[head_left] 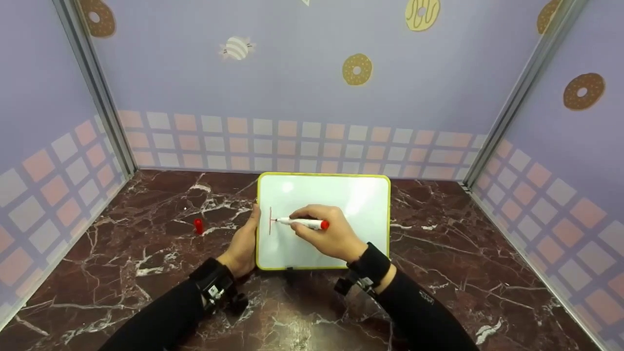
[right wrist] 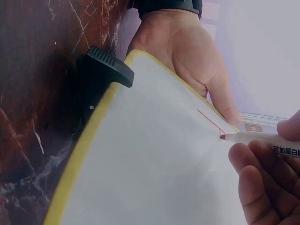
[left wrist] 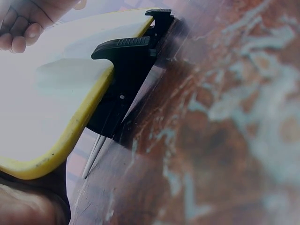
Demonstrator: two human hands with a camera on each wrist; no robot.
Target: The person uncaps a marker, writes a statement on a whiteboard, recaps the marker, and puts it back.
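A small whiteboard (head_left: 321, 253) with a yellow frame stands tilted back in black clips (left wrist: 131, 65) along its lower edge. My left hand (head_left: 243, 246) grips the board's left edge, thumb along the frame; its other fingers are hidden behind. In my right hand (head_left: 334, 234) a white marker (head_left: 302, 223) with a red end is pinched between thumb and fingers. The marker's red tip (right wrist: 223, 137) touches the board near its left side. There a thin red upright line (head_left: 270, 226) has a short stroke branching off its middle toward the tip.
A red marker cap (head_left: 198, 226) rests on the dark marbled tabletop (head_left: 161, 282), left of the board. Patterned walls (head_left: 302, 97) close in the back and both sides, with metal posts (head_left: 526, 92) at the corners.
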